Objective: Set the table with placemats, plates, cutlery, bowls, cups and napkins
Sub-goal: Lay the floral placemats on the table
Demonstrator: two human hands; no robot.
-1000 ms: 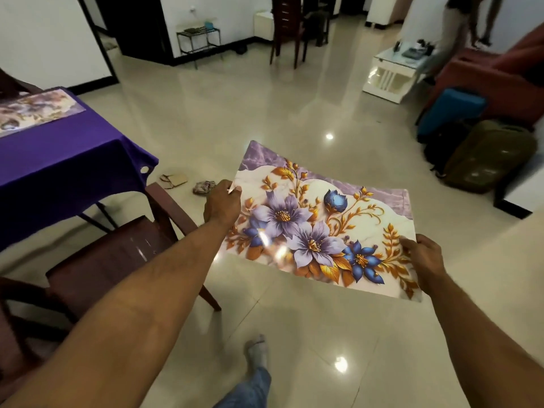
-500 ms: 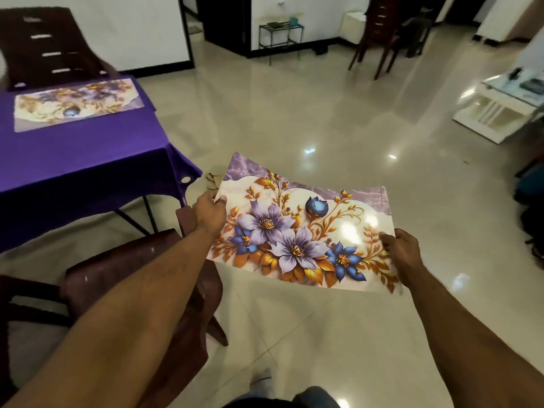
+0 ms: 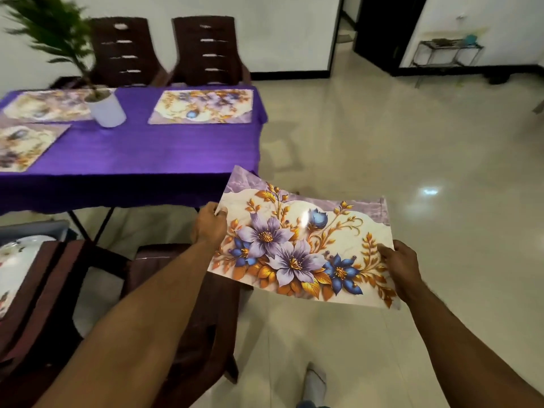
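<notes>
table's near-right corner (image 3: 188, 154): bare cloth | obstacles: potted plant (image 3: 107, 108), chair (image 3: 188, 290) below

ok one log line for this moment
step: carry placemat | left hand: grips left edge | right hand: grips right edge | table: three placemats laid

Glossy, smooth placemat (image 3: 303, 248); purple cloth tablecloth (image 3: 153, 151); polished, reflective floor tiles (image 3: 412, 160).

glossy cream tile floor (image 3: 382, 136) – white walls (image 3: 279, 30), two dark chairs (image 3: 206, 51).
</notes>
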